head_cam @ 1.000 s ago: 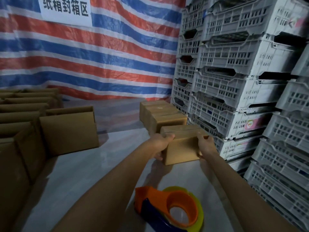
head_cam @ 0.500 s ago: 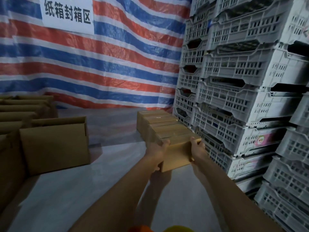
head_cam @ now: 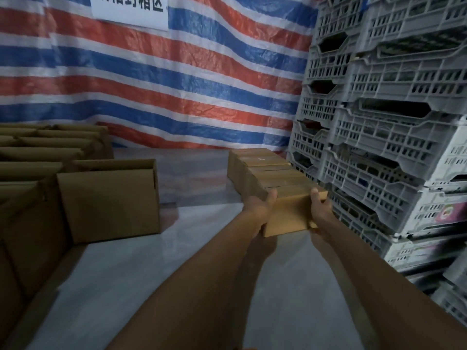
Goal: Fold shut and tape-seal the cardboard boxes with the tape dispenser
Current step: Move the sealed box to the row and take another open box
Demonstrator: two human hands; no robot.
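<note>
Cardboard — a closed box — is sitting at the near end of the row of boxes, touching it; left hand and right hand are gripping its sides.

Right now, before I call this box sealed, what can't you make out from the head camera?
Head view only:
Held box: top seam too dim and foreshortened; sides covered by left hand and right hand.
Open box: inside hidden by its front wall.
Sign: characters cut by top edge.
</note>
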